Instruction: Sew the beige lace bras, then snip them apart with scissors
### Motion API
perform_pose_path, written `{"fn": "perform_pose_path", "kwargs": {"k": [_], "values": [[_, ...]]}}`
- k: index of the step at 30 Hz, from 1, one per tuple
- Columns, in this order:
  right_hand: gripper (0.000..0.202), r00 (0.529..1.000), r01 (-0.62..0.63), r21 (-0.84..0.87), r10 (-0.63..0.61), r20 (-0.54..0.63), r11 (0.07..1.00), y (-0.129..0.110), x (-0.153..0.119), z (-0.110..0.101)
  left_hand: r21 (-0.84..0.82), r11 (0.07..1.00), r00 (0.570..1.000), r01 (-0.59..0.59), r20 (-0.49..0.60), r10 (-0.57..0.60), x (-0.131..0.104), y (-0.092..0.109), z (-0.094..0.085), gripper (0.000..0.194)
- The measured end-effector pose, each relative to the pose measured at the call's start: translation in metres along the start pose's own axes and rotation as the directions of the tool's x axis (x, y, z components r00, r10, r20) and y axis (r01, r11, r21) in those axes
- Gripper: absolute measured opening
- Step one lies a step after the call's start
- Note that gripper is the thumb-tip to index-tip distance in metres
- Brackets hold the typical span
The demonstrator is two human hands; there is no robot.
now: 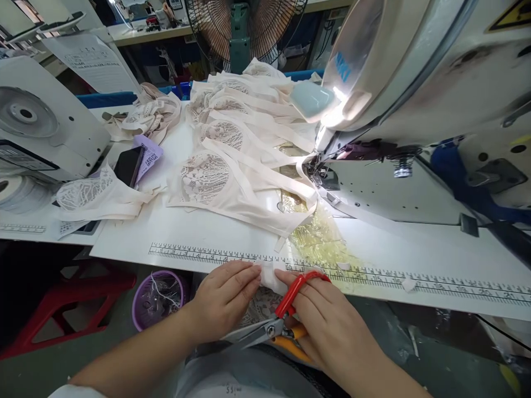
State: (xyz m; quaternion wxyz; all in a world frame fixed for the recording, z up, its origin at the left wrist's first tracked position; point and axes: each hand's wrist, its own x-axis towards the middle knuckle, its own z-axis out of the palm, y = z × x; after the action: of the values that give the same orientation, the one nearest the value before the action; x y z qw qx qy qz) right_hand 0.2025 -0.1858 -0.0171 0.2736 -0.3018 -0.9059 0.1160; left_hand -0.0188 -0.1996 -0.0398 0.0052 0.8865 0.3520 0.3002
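My left hand [228,298] is closed, its fingertips pinching the left end of a small white fabric piece [271,275] at the table's front edge. My right hand [327,320] holds a pair of scissors [271,331] with red and orange handles, blades pointing left toward my lap. Its thumb and finger also touch the right end of the white fabric. Below the fabric, some lace [262,304] hangs over the edge, partly hidden by my hands. Just beyond lies a row of overlapping cream lace bras [244,204], the nearest straps reaching under the sewing machine's needle area [321,171].
The sewing machine [415,83] fills the right side. A ruler strip [373,273] runs along the table's front. At left are a phone [128,166], a purple tag [148,155], a bra cup [85,193] and another machine [45,121]. A purple bin [136,309] and red stool [74,301] stand below.
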Motion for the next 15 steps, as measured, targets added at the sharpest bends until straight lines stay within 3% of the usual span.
{"fn": "perform_pose_path", "kwargs": {"k": [8, 15], "values": [[0.022, 0.996, -0.085, -0.006, 0.085, 0.012, 0.996, 0.0004, 0.0034, -0.0018, -0.020, 1.000, 1.000, 0.001, -0.007, -0.001, 0.0022, -0.0022, -0.0012, 0.033], [0.022, 0.997, -0.071, 0.004, 0.071, 0.003, 0.997, 0.0017, 0.0042, -0.0018, 0.002, 1.000, 1.000, 0.011, -0.011, -0.011, 0.0035, -0.0009, -0.0021, 0.031]]}}
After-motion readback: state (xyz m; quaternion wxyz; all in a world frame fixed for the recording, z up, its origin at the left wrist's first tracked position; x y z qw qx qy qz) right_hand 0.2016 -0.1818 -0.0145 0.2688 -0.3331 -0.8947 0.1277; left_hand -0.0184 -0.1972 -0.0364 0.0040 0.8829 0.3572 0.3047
